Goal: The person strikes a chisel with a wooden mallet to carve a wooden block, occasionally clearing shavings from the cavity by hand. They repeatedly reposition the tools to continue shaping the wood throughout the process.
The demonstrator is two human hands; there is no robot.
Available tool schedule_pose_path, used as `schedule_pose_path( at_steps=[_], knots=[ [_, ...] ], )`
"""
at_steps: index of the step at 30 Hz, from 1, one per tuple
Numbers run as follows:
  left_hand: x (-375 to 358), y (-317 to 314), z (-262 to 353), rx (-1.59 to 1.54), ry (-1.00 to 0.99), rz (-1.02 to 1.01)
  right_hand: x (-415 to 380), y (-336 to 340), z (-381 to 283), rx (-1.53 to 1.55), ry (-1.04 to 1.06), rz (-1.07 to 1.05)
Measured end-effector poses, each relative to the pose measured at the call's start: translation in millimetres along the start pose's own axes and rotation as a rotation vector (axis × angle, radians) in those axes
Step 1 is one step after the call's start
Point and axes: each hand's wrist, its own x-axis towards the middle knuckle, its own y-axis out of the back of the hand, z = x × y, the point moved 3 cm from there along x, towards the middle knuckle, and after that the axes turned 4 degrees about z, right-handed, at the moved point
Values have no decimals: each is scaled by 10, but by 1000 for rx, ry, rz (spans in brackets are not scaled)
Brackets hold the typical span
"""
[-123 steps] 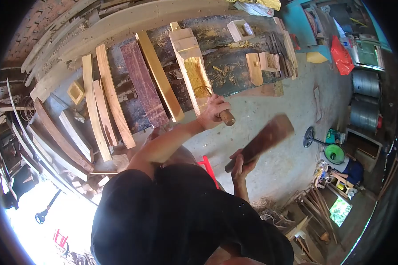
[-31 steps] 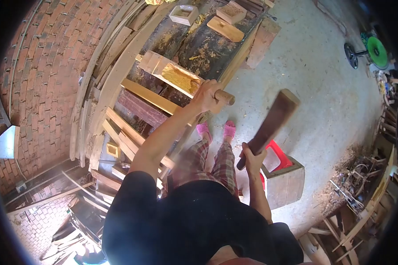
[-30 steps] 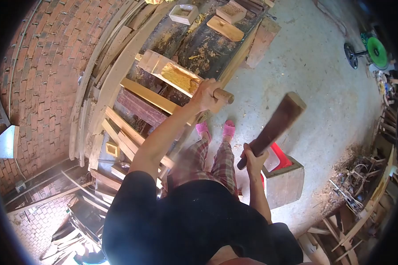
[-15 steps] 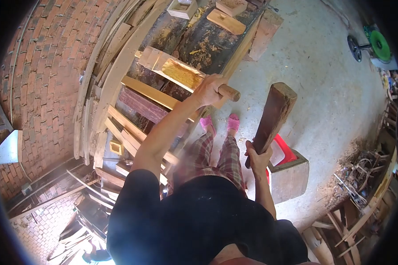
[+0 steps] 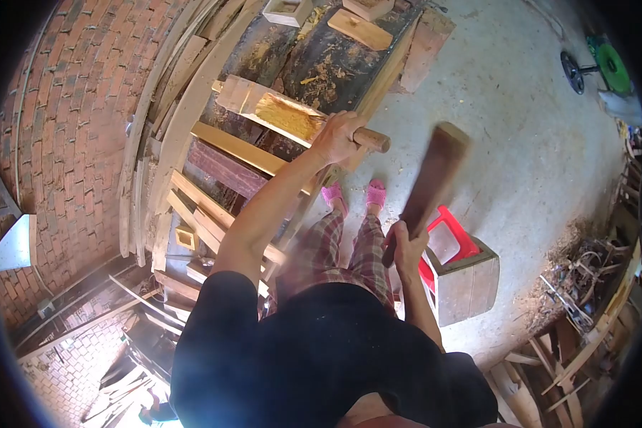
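My left hand point(image 5: 337, 137) is closed round a chisel, its round wooden handle point(image 5: 372, 140) sticking out to the right; the blade is hidden behind the hand. That hand is at the right end of a wooden block point(image 5: 246, 100) with a rough yellow hollow point(image 5: 289, 118) cut in it. The block lies across the dark bench point(image 5: 321, 68). Lower right, my right hand point(image 5: 408, 246) grips the narrow end of a heavy dark wooden mallet point(image 5: 429, 171). The mallet's broad head points up and away, apart from the chisel handle and slightly blurred.
Boards point(image 5: 232, 146) and a purplish beam point(image 5: 225, 170) lie beside the block. Wood chips and a flat plank point(image 5: 360, 28) are farther along the bench. A red plastic stool point(image 5: 458, 235) and a wooden box point(image 5: 467, 285) stand on the floor to the right. Scrap wood lines the wall.
The mallet and my right hand have shifted a little left, with the mallet tilting toward the chisel handle. My left hand stays almost in place on the chisel.
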Motion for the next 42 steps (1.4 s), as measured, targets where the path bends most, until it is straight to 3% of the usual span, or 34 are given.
schedule_pose_path(
  at_steps=[3,5,12,15,18,21,23,27,32,33,35,36,38,40,41,42],
  knots=[
    [11,-5,-26,-25,-17,-16,-24,-23,78,92,143,-68],
    [6,-10,-29,-22,-27,4,42,-168,229,-223,-193,-131],
    [49,101,-70,-96,16,-121,164,45,-11,-134,-87,-90],
    [8,166,-43,-114,-30,-66,102,156,-99,-122,-51,-77],
    [-11,252,40,-42,-30,-57,-8,216,-362,88,182,-61],
    [21,213,-28,-58,16,-67,-55,171,-193,259,414,-143],
    [34,180,-78,-65,4,-58,10,118,391,-231,124,-196],
    [-17,98,-55,13,-29,-17,40,-214,87,-58,-245,-125],
    [-70,105,89,72,-42,77,9,-63,-18,302,258,-118],
    [-100,91,88,60,9,104,42,-84,128,301,258,-123],
    [-142,34,75,52,60,140,142,-145,544,-300,129,-171],
    [-152,29,97,52,48,147,92,-172,423,-223,-29,-180],
    [-130,89,31,69,46,167,186,-91,390,-211,-33,-195],
    [-49,259,9,-197,238,164,162,4,292,-145,-78,-219],
    [-19,315,-113,-544,313,268,167,23,245,-125,-79,-224],
    [72,459,-221,-659,371,432,174,47,218,-125,-80,-222]
  ],
)
